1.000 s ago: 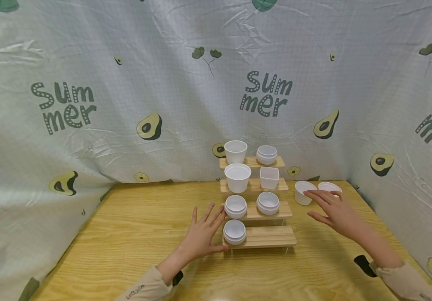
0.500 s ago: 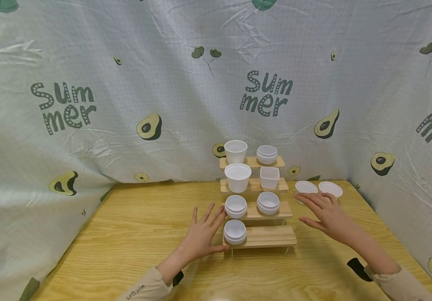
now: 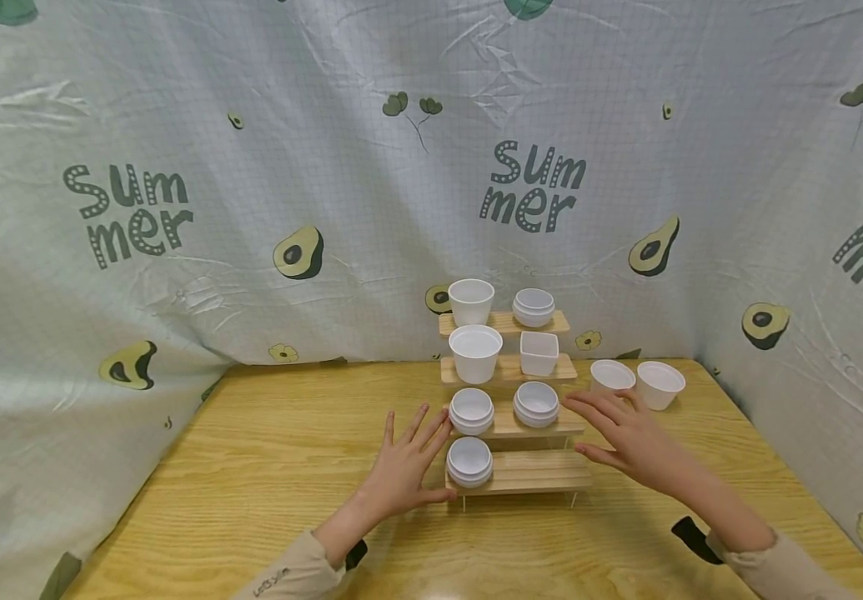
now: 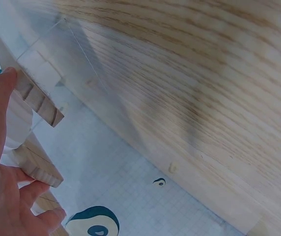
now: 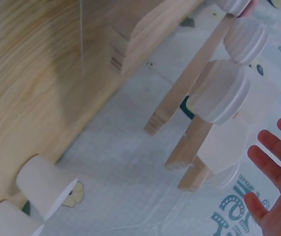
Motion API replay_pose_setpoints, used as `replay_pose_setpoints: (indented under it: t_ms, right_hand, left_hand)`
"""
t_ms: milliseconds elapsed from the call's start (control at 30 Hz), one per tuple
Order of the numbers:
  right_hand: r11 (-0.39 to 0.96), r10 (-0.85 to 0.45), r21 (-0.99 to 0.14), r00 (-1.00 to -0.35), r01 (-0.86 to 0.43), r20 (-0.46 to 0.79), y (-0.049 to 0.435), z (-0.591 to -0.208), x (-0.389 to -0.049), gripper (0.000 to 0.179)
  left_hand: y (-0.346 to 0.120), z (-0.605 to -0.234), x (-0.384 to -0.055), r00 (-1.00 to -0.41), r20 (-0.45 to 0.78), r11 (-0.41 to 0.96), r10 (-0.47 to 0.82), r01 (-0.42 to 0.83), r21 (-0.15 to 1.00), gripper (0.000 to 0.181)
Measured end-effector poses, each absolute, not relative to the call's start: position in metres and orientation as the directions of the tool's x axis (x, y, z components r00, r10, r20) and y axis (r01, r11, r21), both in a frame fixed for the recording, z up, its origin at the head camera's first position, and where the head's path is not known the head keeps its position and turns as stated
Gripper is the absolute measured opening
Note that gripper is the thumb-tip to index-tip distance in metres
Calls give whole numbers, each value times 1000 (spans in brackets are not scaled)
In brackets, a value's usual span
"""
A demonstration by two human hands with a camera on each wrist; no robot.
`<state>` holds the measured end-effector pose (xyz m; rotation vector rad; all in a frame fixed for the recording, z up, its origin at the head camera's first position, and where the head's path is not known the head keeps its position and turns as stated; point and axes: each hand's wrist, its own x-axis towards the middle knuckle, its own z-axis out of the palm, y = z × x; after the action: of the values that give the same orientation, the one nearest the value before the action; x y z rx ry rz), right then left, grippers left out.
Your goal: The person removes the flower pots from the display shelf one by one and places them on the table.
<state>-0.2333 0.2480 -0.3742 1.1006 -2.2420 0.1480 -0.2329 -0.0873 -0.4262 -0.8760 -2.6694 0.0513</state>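
Note:
A four-step wooden display stand [image 3: 542, 472] bears white bowls and cups. My left hand [image 3: 399, 468] is at its left end, fingers spread, beside the round bowl [image 3: 469, 460] on the lowest step and another bowl [image 3: 471, 410] one step up. In the left wrist view, the left thumb [image 4: 7, 81] touches the edge of a step, and the fingers reach a further step. My right hand [image 3: 637, 440] is held out with nothing in it, fingertips near the right end of the stand, close to a round bowl [image 3: 535, 403].
Two white cups stand on the table right of the stand, the nearer cup [image 3: 612, 375] beside the other cup [image 3: 659, 384]. Higher steps hold a tall cup [image 3: 475, 353], a square cup [image 3: 539, 353], another tall cup [image 3: 471, 302] and a bowl [image 3: 533, 307]. A printed cloth [image 3: 371, 317] hangs behind.
My right hand has moved left, from in front of the two cups on the table to the right end of the stand. The left hand has stayed in place.

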Motion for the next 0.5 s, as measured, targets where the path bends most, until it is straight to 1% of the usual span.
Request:
replay_pose_setpoints:
  t_ms: [133,333,500]
  right_hand:
    - [635,-683,160,-453,-756,573,242,-375,-233,57]
    - [597,-702,159,-416,-786,578,230,-373,-230,54]
    - [599,-711,178,-417,-780,566,220,-372,-227,54]
  left_hand:
    - [-87,-426,-233,-757,301,811,581,571,-129,96]
    - [-87,-425,-233,-758,299,811,580,570,-131,96]
    - [-87,-425,-232,-760,295,813,580,566,-141,96]
